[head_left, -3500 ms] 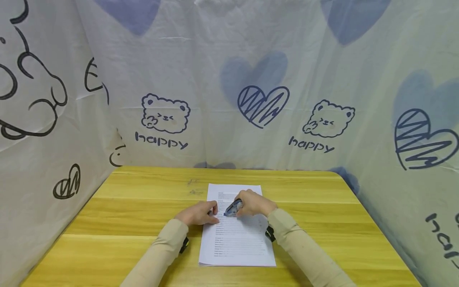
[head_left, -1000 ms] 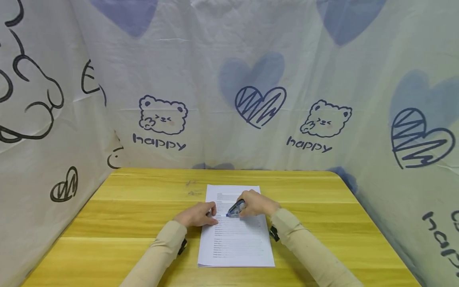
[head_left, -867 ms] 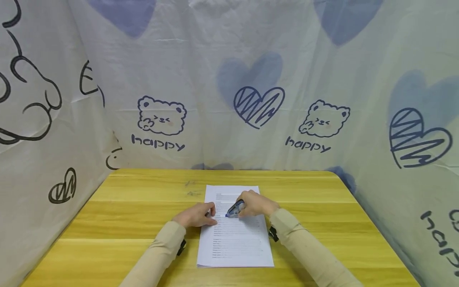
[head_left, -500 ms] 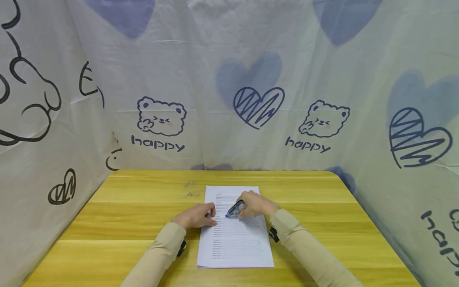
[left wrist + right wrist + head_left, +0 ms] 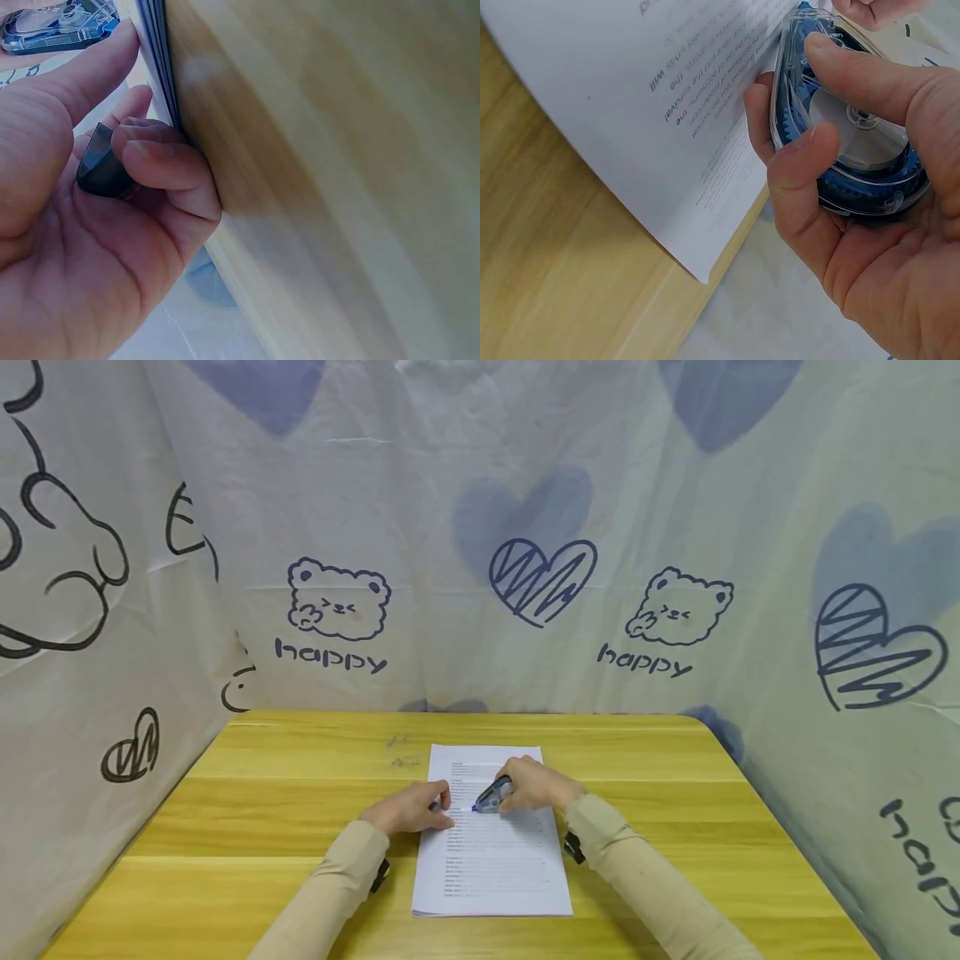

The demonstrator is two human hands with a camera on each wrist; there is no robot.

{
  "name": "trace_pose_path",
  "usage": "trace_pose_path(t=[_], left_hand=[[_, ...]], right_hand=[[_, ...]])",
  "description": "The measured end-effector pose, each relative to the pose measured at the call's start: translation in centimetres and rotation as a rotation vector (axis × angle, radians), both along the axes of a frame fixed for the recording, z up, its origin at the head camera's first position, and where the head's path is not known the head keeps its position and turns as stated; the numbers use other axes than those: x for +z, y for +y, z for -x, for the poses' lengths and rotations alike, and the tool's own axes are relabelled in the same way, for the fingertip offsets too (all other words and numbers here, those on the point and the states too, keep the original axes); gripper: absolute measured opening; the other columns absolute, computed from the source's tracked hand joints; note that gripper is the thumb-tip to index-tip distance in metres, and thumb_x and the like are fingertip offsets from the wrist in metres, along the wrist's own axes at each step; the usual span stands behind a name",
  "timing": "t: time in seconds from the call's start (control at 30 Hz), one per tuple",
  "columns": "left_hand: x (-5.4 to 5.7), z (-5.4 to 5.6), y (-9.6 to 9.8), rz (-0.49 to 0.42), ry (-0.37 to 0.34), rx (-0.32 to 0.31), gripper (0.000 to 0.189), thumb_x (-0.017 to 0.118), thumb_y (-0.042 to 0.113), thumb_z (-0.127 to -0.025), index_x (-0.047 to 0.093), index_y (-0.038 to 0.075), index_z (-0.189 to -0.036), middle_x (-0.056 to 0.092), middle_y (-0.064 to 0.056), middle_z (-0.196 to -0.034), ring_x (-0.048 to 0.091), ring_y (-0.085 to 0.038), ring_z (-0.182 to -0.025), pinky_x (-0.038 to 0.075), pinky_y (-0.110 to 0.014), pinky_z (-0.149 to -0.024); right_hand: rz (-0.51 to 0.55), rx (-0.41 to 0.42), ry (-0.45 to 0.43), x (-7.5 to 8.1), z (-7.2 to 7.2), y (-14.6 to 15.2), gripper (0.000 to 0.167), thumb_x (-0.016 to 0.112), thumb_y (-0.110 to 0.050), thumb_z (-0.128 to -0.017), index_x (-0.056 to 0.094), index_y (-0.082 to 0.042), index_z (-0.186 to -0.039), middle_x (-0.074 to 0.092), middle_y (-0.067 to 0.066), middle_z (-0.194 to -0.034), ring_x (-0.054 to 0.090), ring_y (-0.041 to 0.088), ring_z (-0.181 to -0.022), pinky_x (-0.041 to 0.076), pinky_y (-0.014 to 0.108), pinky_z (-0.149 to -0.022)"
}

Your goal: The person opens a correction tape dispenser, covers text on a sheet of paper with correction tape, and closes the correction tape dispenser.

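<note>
Right hand [image 5: 536, 783] has edged rightward across the print since the earliest frame, taking the correction tape [image 5: 492, 797] with it! Biggest first: patterned cloth [image 5: 435, 568] hangs behind, and before it stretches the wooden table [image 5: 225, 802]. Next, the paper stack [image 5: 495, 877], flat on the wood, its sheets probably slippery and easily creased, best pinned by an edge. Left hand [image 5: 408, 807] is there on the left edge, thumb on the paper, fingers curled round a small dark piece [image 5: 105, 165]. Over to the right: thumb and fingers pinch the tape's body, blue tip down at the upper sheet. Light, stiff, slick plastic, I'd judge, so grip the broad end and leave the tip free. Smallest of all, a white strip [image 5: 466, 810] beside that tip
</note>
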State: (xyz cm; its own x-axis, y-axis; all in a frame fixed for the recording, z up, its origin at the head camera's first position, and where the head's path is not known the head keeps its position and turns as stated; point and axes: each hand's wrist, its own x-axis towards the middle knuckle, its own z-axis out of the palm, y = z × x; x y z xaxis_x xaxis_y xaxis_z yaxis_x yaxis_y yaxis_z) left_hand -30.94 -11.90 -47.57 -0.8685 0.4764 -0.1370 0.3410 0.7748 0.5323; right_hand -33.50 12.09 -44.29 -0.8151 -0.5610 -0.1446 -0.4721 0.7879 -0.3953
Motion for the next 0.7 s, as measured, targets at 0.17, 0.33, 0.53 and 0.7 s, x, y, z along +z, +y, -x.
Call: trace_pose_path(t=[0.17,0.33,0.53,0.7], left_hand=[[0.09,-0.07,0.00,0.002,-0.002,0.001,0.021,0.072,0.022,-0.090,0.054,0.012,-0.094,0.047,-0.001,-0.071,0.045,-0.015,-0.065,0.035,-0.027,-0.057],[0.02,-0.13,-0.02,0.002,-0.001,0.000,0.021,0.072,0.022,-0.090,0.054,0.012,-0.094,0.047,-0.001,-0.071,0.045,-0.015,-0.065,0.035,-0.027,-0.058],[0.02,-0.02,-0.06,-0.005,-0.011,0.004,0.021,0.072,0.021,-0.090,0.053,0.012,-0.094,0.044,-0.001,-0.070,0.044,-0.015,-0.065,0.034,-0.027,-0.058],[0.06,-0.01,-0.09,-0.015,-0.021,0.000,0.021,0.071,0.020,-0.091,0.053,0.011,-0.094,0.043,-0.002,-0.070,0.044,-0.016,-0.065,0.034,-0.028,-0.058]], right_hand=[[-0.011,-0.006,-0.006,0.03,0.09,0.01,0.018,0.080,-0.018,-0.082,0.076,-0.012,-0.098,0.068,-0.008,-0.082,0.054,0.010,-0.071,0.045,0.028,-0.069],[-0.003,-0.008,-0.008,-0.02,0.04,0.12,0.016,0.080,-0.017,-0.082,0.076,-0.013,-0.097,0.068,-0.008,-0.082,0.054,0.010,-0.071,0.044,0.028,-0.068],[0.018,0.004,-0.008,-0.02,0.05,0.25,0.016,0.080,-0.016,-0.082,0.076,-0.013,-0.097,0.069,-0.008,-0.082,0.054,0.011,-0.070,0.044,0.029,-0.068],[0.016,-0.001,-0.013,-0.02,0.12,0.22,0.015,0.080,-0.016,-0.082,0.076,-0.013,-0.096,0.069,-0.008,-0.083,0.053,0.010,-0.071,0.044,0.029,-0.070]])
